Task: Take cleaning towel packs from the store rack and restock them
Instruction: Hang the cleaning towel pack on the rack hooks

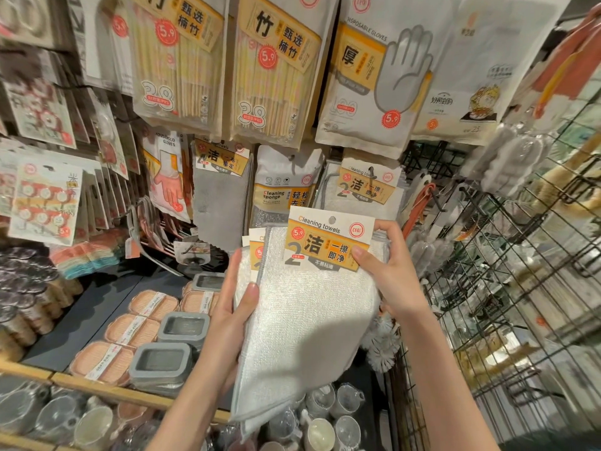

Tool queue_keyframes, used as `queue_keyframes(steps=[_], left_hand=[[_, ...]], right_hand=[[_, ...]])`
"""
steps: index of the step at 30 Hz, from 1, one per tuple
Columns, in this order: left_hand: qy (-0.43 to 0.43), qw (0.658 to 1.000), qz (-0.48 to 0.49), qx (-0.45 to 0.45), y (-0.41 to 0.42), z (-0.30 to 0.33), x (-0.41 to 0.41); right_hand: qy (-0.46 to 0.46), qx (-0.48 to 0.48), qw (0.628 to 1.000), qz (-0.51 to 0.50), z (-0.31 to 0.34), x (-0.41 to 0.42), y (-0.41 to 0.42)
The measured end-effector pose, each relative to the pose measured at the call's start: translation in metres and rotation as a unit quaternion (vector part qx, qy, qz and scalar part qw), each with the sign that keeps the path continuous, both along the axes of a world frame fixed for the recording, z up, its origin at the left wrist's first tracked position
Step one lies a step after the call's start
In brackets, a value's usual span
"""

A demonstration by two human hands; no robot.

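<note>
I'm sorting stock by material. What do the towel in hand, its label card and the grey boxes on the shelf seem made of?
Towel: looks like soft white microfibre cloth, fuzzy nap, grey stitched edge. Label card: seemingly printed paperboard, flat with a punched hang hole. Grey boxes: probably matte plastic, smooth moulded rims; can't be sure.

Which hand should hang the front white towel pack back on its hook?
Probably the right hand: it grips the front white cleaning-towel pack by its header card, just below the hook; the left hand supports the stack.

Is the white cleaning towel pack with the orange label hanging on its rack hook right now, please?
No, both hands, left hand and right hand, hold the white cleaning towel pack off the hook.
</note>
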State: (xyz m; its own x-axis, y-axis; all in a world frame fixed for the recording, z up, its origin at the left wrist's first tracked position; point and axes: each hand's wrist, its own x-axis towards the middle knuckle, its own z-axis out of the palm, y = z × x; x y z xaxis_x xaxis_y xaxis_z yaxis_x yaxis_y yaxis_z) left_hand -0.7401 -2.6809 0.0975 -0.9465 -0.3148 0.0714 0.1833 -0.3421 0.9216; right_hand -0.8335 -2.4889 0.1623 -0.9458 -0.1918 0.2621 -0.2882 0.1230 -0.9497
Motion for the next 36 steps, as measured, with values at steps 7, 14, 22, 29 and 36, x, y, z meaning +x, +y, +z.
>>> queue_keyframes(steps=[7,14,22,29,36], left_hand=[[-0.004,0.998,-0.006,0.059,0.004,-0.001,-0.004],[-0.012,0.997,0.005,0.080,0.007,-0.002,-0.010],[-0.020,0.997,0.023,0.064,0.013,0.000,-0.016],[-0.019,0.999,0.027,0.013,0.013,-0.002,-0.018],[-0.016,0.999,0.029,-0.008,0.019,-0.001,-0.016]], right_hand=[[0.036,0.003,0.996,-0.081,0.003,-0.014,0.006],[0.024,0.018,0.989,-0.148,0.009,-0.053,0.021],[0.065,0.055,0.970,-0.229,0.022,-0.092,0.021],[0.046,0.089,0.957,-0.271,0.023,-0.118,0.019],[0.086,0.069,0.956,-0.272,0.015,-0.125,0.021]])
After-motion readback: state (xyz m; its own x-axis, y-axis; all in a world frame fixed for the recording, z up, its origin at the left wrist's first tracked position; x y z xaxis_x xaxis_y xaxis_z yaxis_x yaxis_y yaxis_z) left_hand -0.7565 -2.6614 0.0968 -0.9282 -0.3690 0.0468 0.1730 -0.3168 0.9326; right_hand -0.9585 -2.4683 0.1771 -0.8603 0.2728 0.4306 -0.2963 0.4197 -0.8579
